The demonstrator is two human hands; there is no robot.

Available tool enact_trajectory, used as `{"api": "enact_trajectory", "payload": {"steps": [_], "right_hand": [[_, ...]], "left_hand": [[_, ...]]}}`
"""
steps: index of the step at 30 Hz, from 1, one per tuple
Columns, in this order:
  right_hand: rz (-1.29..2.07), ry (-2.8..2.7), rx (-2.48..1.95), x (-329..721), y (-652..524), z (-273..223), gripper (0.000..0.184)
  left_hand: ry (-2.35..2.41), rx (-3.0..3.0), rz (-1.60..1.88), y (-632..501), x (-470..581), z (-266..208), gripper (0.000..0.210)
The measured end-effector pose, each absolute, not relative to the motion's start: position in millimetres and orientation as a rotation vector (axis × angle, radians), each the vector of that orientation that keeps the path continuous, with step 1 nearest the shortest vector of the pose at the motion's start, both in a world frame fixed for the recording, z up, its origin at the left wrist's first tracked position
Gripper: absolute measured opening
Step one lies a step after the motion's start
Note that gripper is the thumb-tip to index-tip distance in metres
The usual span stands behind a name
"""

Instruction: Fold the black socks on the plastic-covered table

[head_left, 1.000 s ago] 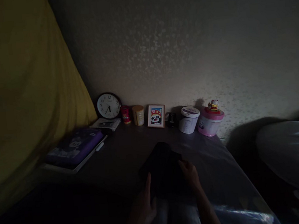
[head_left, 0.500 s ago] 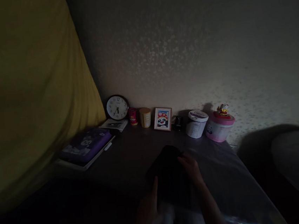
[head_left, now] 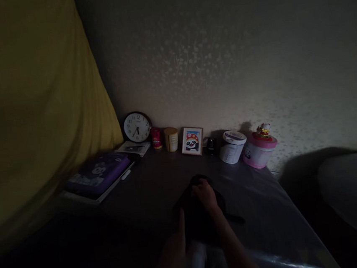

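A black, soft-looking item (head_left: 202, 220) lies at the near middle of the dark table; its kind is lost in the shadow. From its right side a dark strap-like piece (head_left: 236, 218) sticks out. My left hand (head_left: 175, 246) is at its left edge, one digit stretched up along it and the other fingers hidden in the dark. On the item's upper part is my right hand (head_left: 205, 193), fingers bent and drawn together; whatever they pinch is too dark to make out.
Along the wall stand a clock (head_left: 137, 127), a red can (head_left: 156, 138), a yellow canister (head_left: 172, 139), a panda picture frame (head_left: 192, 141), a white tub (head_left: 233, 147) and a pink tub (head_left: 259, 151) bearing a figurine (head_left: 264, 130). A purple case (head_left: 98, 173) lies left, beside a yellow curtain (head_left: 36, 101).
My right hand has moved left from the black item's right edge onto its upper part. The strap-like piece now shows at the right. My left hand stays at the left edge.
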State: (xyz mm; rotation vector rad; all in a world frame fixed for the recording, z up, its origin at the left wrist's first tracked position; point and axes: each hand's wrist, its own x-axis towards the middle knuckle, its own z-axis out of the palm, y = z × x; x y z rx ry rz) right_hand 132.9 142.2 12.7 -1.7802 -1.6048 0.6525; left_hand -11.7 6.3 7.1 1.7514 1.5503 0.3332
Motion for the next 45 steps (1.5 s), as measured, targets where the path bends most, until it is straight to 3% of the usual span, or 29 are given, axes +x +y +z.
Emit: {"api": "enact_trajectory", "payload": {"steps": [8, 13, 19, 27, 34, 41, 45], "right_hand": [[0.558, -1.719, -1.832, 128, 138, 17, 0.036], [0.428, -1.846, -1.365, 137, 100, 15, 0.021], [0.12, -2.011, -1.1, 158, 91, -9, 0.022], [-0.011, -1.844, -1.428, 192, 167, -15, 0.032], [0.084, -2.004, -1.207, 179, 138, -13, 0.026], [0.193, -1.621, -1.85, 224, 131, -12, 0.033], [0.36, -1.533, -1.949, 240, 113, -27, 0.031]], "left_hand": [[1.456, 1.828, 0.36, 8, -8, 16, 0.087], [1.493, 1.828, 0.377, 8, -7, 11, 0.089], [1.512, 1.843, 0.422, 7, -8, -3, 0.077], [1.507, 1.762, 0.454, 5, -10, 2, 0.074], [1.515, 1.817, 0.438, 8, -10, -6, 0.074], [1.532, 1.779, 0.497, 6, -7, -1, 0.075], [1.515, 1.715, 0.542, 5, -7, 3, 0.071]]}}
